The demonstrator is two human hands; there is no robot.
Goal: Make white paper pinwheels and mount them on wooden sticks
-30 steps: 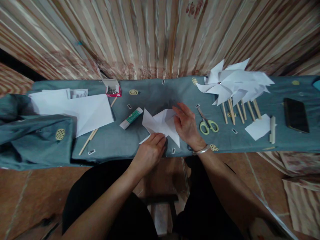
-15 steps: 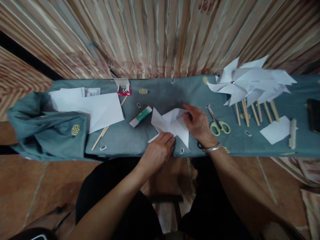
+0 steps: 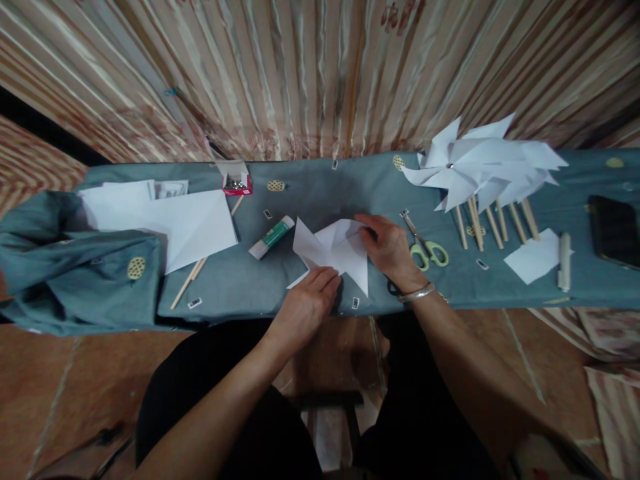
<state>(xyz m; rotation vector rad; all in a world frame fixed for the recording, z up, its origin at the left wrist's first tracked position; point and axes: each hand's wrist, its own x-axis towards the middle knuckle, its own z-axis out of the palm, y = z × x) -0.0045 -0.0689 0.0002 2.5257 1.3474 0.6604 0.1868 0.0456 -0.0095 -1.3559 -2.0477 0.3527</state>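
Observation:
A white paper pinwheel, cut and partly folded, lies on the cloth-covered table in front of me. My left hand presses its closed fingers on the near edge of the paper, close to its middle. With thumb and fingers, my right hand grips the far right point, which curves inward. A glue stick with a green label lies just left of the paper. To the right of my right hand are scissors with light green handles. A dark loop shows partly beneath my right wrist.
Finished pinwheels on wooden sticks are piled at the back right. White paper sheets lie on the left over sticks, near an open red box of small metal pieces. On the right are a paper scrap, a white marker and a phone.
My view has turned slightly right, so the table's things appear further left. Both hands keep their places on the paper, and its folds look almost the same.

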